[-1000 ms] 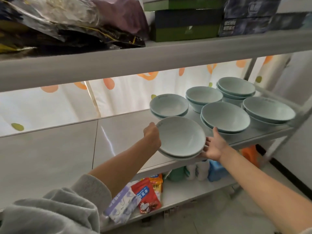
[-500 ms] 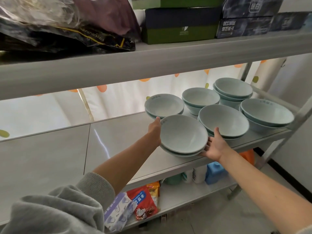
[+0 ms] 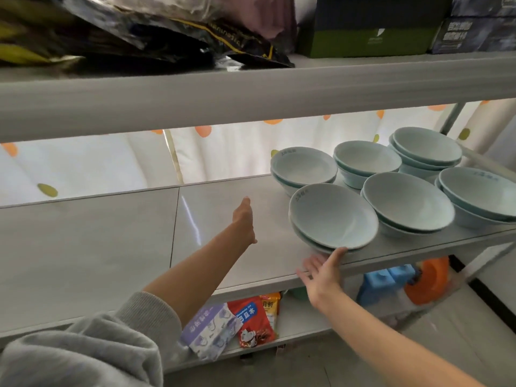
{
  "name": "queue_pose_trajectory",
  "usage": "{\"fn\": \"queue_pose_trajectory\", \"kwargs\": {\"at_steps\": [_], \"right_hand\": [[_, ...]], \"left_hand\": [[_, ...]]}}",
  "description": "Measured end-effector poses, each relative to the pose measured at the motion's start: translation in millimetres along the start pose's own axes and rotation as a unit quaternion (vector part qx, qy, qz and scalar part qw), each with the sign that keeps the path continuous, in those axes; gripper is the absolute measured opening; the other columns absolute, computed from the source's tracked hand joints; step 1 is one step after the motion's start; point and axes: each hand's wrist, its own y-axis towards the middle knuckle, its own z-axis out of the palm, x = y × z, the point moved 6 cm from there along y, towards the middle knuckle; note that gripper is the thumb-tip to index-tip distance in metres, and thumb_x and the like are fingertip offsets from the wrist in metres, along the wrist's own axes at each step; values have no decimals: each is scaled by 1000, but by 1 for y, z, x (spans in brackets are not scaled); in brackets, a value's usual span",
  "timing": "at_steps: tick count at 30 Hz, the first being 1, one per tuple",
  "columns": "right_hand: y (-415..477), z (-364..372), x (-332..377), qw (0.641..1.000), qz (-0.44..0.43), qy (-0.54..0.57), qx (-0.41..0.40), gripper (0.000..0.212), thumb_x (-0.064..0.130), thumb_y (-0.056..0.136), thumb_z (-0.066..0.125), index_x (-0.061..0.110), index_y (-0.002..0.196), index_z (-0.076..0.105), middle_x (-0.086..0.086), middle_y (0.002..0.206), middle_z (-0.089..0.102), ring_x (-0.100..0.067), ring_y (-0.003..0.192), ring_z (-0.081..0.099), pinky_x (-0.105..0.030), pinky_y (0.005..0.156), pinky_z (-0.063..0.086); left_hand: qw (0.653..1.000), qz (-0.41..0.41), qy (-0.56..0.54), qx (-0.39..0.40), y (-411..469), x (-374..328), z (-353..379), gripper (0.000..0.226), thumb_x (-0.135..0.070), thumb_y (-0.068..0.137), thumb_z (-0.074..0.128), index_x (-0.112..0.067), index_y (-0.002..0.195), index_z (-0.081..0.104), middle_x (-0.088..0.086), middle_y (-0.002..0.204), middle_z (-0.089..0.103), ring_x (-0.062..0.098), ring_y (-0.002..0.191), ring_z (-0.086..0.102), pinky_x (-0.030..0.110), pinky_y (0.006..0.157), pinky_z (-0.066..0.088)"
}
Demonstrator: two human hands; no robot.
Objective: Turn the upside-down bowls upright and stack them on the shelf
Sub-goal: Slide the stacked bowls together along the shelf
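Risk: nearest stack of pale blue-green ceramic bowls point(image 3: 332, 216) sits upright at front edge of grey metal shelf point(image 3: 223, 208), rim overhanging. Right hand point(image 3: 324, 272) open, fingertips touching lower rim, holding nothing; a nudge could tip it. Left hand point(image 3: 244, 222) open, empty, apart.

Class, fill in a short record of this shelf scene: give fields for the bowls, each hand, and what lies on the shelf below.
Bowls: pale blue, upright, in six low stacks on the middle shelf
Nearest stack: at the shelf's front edge
Left hand: open, apart from the bowls
Right hand: open, fingertip at the nearest stack's rim
Lower shelf: snack packets, blue container
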Motion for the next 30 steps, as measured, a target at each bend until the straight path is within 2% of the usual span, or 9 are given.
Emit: {"fn": "queue_pose_trajectory", "kwargs": {"at_steps": [6, 10, 14, 17, 21, 24, 27, 29, 30], "right_hand": [[-14, 72, -43, 997, 2, -52, 63, 86, 67, 87, 23, 7, 149, 17, -15, 155, 24, -31, 140, 30, -51, 110, 32], [-29, 141, -97, 987, 33, -86, 131, 85, 66, 88, 23, 10, 151, 13, -13, 156, 20, -29, 142, 27, -52, 108, 33], [-52, 218, -169, 977, 68, -107, 172, 85, 66, 88, 27, 11, 151, 12, -13, 156, 20, -29, 142, 26, -55, 107, 35], [-78, 281, -230, 968, 86, -122, 203, 83, 65, 88, 28, 14, 151, 11, -14, 156, 20, -29, 142, 26, -56, 106, 35], [-118, 360, -308, 952, 118, -147, 241, 84, 65, 87, 30, 12, 151, 13, -13, 156, 22, -30, 141, 28, -56, 105, 37], [-150, 408, -358, 935, 137, -176, 275, 83, 66, 87, 31, 15, 151, 14, -12, 156, 23, -31, 141, 29, -56, 105, 37], [-178, 442, -401, 917, 161, -199, 306, 82, 65, 87, 32, 17, 151, 15, -11, 156, 22, -31, 141, 28, -57, 104, 38], [-194, 460, -422, 906, 176, -210, 322, 82, 66, 87, 32, 18, 151, 15, -10, 157, 21, -31, 142, 27, -58, 104, 37], [-201, 469, -432, 901, 183, -217, 329, 82, 66, 87, 33, 19, 151, 15, -10, 157, 20, -31, 142, 26, -59, 104, 36]], "left_hand": [[998, 20, -30, -42, -7, -18, -99, 63, -51, 98, 35, -16, 150, 28, 13, 154, 27, 33, 139, 32, 62, 110, 21], [994, 39, -58, -85, -12, -40, -201, 63, -50, 98, 34, -15, 150, 27, 12, 155, 26, 34, 136, 34, 63, 108, 23], [984, 77, -89, -135, -26, -75, -313, 63, -49, 97, 36, -14, 148, 30, 11, 152, 30, 30, 118, 40, 63, 108, 23], [971, 105, -116, -179, -44, -103, -411, 64, -51, 97, 35, -15, 149, 29, 11, 150, 32, 31, 127, 40, 61, 108, 24], [946, 150, -146, -249, -76, -131, -541, 62, -54, 95, 37, -14, 143, 37, 8, 124, 46, 27, 109, 47, 52, 104, 32], [913, 198, -152, -321, -105, -148, -626, 57, -53, 95, 39, -14, 136, 45, 5, 131, 50, 26, 119, 47, 47, 112, 32], [878, 236, -128, -395, -129, -149, -702, 64, -56, 93, 36, -9, 136, 45, 9, 134, 50, 29, 125, 47, 45, 110, 35], [860, 229, -135, -435, -142, -137, -739, 74, -65, 81, 39, -14, 134, 48, 11, 137, 51, 31, 122, 49, 44, 108, 39], [857, 222, -148, -441, -150, -131, -750, 72, -63, 82, 40, -15, 135, 47, 11, 138, 52, 31, 121, 51, 41, 106, 41]]}}
